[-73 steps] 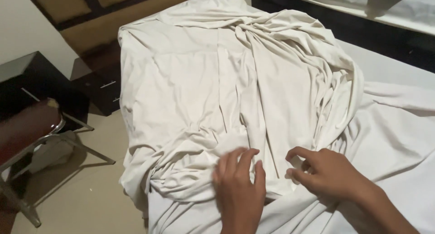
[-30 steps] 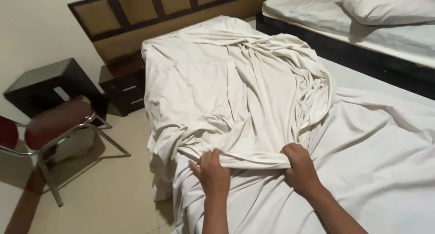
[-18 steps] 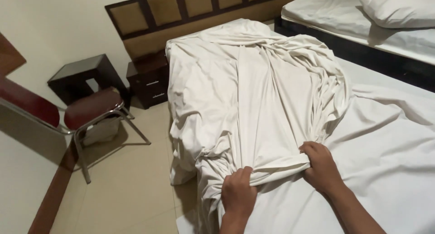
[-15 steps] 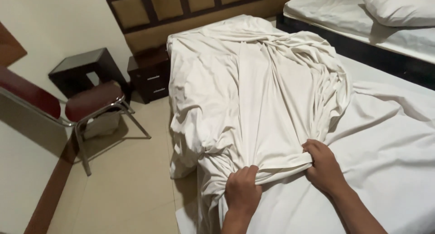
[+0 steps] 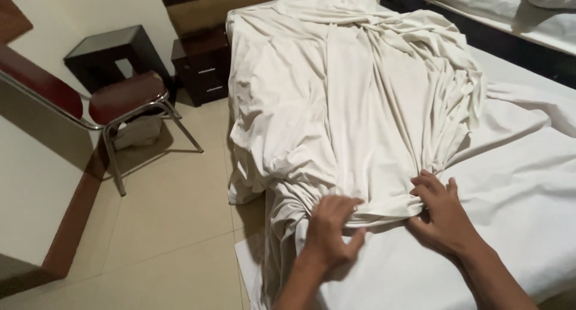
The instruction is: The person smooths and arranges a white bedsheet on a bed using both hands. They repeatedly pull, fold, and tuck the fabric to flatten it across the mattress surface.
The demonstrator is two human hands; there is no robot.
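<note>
Left hand [image 5: 333, 229] and right hand [image 5: 440, 209], fingers curled, pinching the gathered edge of a crumpled cream bedsheet [image 5: 354, 100] on the bed [image 5: 528, 184].

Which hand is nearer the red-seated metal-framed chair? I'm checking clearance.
Left. The left hand grips the crumpled cream bedsheet on the chair's side; the right hand lies farther across the bed.

Beige tiled floor [image 5: 174, 226], red-seated metal chair [image 5: 123, 100], dark nightstand [image 5: 204, 67], pale wall [image 5: 90, 10]
</note>
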